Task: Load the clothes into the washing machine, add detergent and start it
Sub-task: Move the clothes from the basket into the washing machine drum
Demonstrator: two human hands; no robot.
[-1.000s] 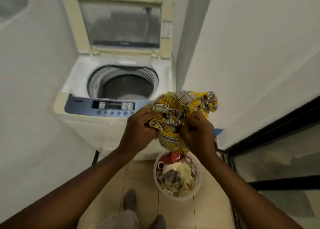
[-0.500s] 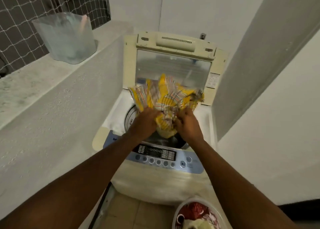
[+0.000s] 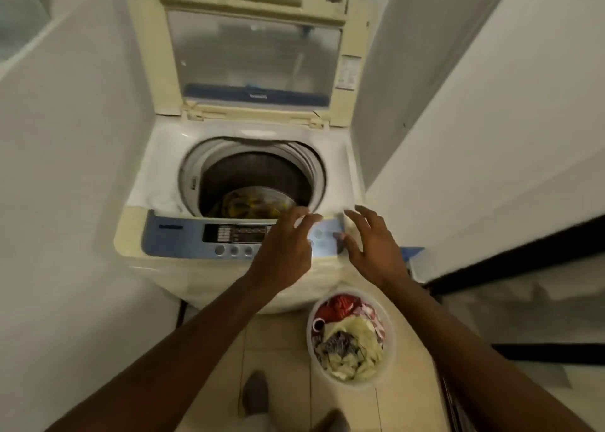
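A cream top-loading washing machine [image 3: 157, 235] stands ahead with its lid [image 3: 255, 51] raised. The yellow plaid cloth [image 3: 248, 205] lies at the bottom of the drum. My left hand [image 3: 284, 251] hovers over the blue control panel [image 3: 176, 238], fingers spread and empty. My right hand [image 3: 373, 245] is beside it over the panel's right end, also spread and empty. A round white basket [image 3: 391, 336] of mixed clothes [image 3: 350, 343] sits on the floor below my right forearm.
White walls close in on both sides of the machine. A dark-framed glass door [image 3: 523, 287] is at the right. My feet in grey socks [image 3: 255, 395] stand on the beige floor tiles [image 3: 278, 349] next to the basket.
Both hands let go of the yellow plaid cloth, which dropped into the drum. The hands have drawn back toward me over the control panel.
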